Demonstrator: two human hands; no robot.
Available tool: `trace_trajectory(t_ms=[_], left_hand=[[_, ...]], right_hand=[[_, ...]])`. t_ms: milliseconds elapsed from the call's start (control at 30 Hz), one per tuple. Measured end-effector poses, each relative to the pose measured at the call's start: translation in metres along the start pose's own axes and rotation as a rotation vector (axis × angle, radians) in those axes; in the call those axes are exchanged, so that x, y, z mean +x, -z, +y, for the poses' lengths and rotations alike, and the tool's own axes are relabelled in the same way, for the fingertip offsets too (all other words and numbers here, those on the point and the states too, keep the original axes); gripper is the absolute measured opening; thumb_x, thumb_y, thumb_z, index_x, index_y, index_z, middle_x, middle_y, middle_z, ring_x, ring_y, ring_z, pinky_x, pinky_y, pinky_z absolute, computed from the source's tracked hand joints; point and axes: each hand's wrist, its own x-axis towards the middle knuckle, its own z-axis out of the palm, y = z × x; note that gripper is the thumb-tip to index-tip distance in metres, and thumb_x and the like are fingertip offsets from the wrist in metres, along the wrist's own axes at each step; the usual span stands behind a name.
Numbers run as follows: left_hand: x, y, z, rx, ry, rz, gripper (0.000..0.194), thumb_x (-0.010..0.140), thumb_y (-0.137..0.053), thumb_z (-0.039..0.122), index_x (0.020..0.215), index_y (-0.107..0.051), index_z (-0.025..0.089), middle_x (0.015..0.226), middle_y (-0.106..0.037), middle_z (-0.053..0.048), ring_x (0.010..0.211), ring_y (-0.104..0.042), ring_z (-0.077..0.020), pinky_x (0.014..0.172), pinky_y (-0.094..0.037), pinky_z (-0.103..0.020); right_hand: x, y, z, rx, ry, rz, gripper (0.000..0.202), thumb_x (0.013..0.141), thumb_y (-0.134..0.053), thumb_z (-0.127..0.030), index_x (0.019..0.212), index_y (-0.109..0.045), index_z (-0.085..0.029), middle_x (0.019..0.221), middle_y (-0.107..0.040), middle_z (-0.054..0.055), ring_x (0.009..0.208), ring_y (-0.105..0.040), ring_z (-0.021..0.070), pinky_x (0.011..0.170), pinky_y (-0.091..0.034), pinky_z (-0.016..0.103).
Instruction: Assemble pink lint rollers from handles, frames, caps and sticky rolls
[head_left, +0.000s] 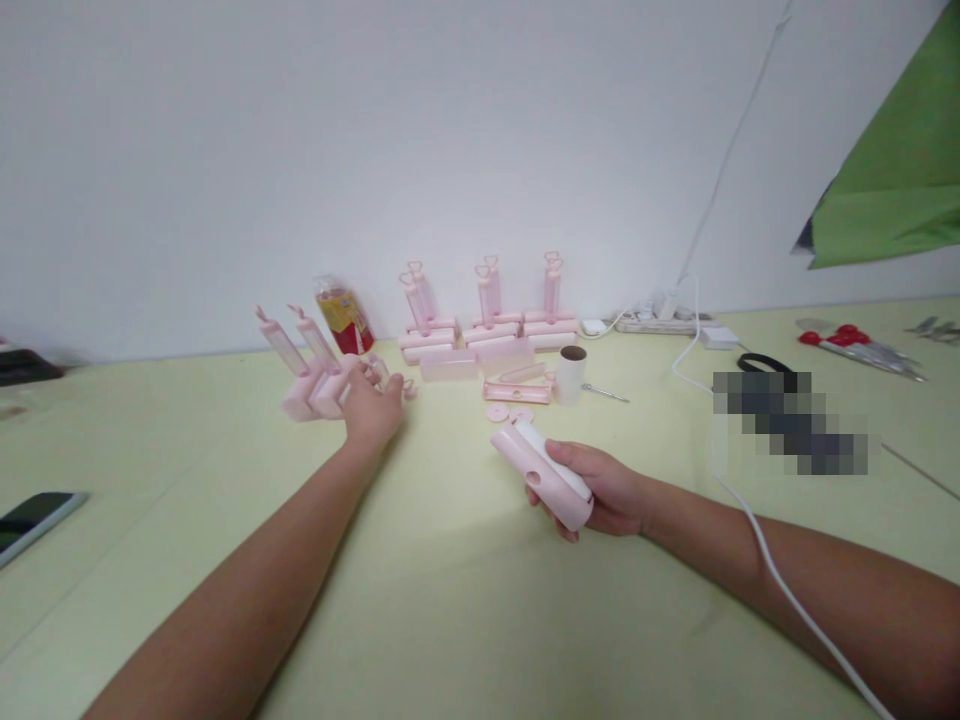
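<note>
In my right hand (600,485) I hold a pink half-round plastic casing (544,478) with a round hole in its side. A white roll (559,462) sits against the casing, under my thumb. Reaching forward on the left, my left hand (373,408) has its fingers curled among small pink parts (409,388); what they grip is mostly hidden. Beside it, two pink units with upright handles (311,385) stand close together. Between my hands and the wall lie an open pink shell (517,392), two small pink discs (497,412) and a white roll with a brown core (571,376).
Several assembled pink units (491,325) stand along the wall, with pale pink boxes (448,365) in front. A yellow-red bottle (343,318), screwdriver (606,393), power strip (664,325) and red-handled tools (847,338) surround them. A white cable (765,545) crosses my right arm; a phone (37,520) lies left.
</note>
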Motion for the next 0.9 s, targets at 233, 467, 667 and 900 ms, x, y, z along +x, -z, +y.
trace_trajectory(t_ms=[233, 467, 667, 900], left_hand=[[0.0, 0.008, -0.001, 0.052, -0.048, 0.041, 0.048, 0.082, -0.062, 0.037, 0.123, -0.055, 0.013, 0.101, -0.069, -0.01, 0.089, -0.064, -0.022, 0.084, -0.048, -0.035], [-0.067, 0.045, 0.045, -0.192, -0.268, -0.1, 0.037, 0.085, -0.06, 0.04, 0.112, -0.063, 0.015, 0.073, -0.057, 0.002, 0.062, -0.053, -0.0122, 0.061, -0.041, -0.024], [-0.162, 0.091, 0.086, -0.19, -0.666, -0.625, 0.031, 0.085, -0.061, 0.027, 0.116, -0.066, 0.021, 0.079, -0.059, 0.001, 0.057, -0.049, -0.0075, 0.058, -0.04, -0.021], [-0.167, 0.094, 0.086, -0.206, -0.691, -0.691, 0.029, 0.086, -0.059, 0.024, 0.113, -0.068, 0.019, 0.071, -0.054, 0.001, 0.057, -0.048, -0.0082, 0.057, -0.039, -0.021]], right_hand=[[0.001, 0.002, 0.0, 0.036, -0.02, 0.031, 0.037, 0.098, -0.043, -0.047, 0.099, -0.056, -0.012, 0.076, -0.071, 0.007, 0.045, -0.064, 0.0162, 0.038, -0.054, 0.028], [0.0, -0.001, -0.002, 0.092, 0.008, 0.061, 0.039, 0.1, -0.037, -0.046, 0.105, -0.056, -0.013, 0.076, -0.071, 0.006, 0.044, -0.063, 0.0159, 0.039, -0.054, 0.029], [0.0, -0.004, -0.002, 0.13, 0.054, 0.106, 0.041, 0.099, -0.038, -0.047, 0.1, -0.058, -0.012, 0.071, -0.069, 0.005, 0.044, -0.062, 0.0157, 0.038, -0.052, 0.028], [0.0, -0.007, 0.009, 0.039, 0.221, 0.177, 0.03, 0.092, -0.057, -0.044, 0.096, -0.059, -0.014, 0.068, -0.066, 0.002, 0.045, -0.058, 0.0137, 0.037, -0.051, 0.026]])
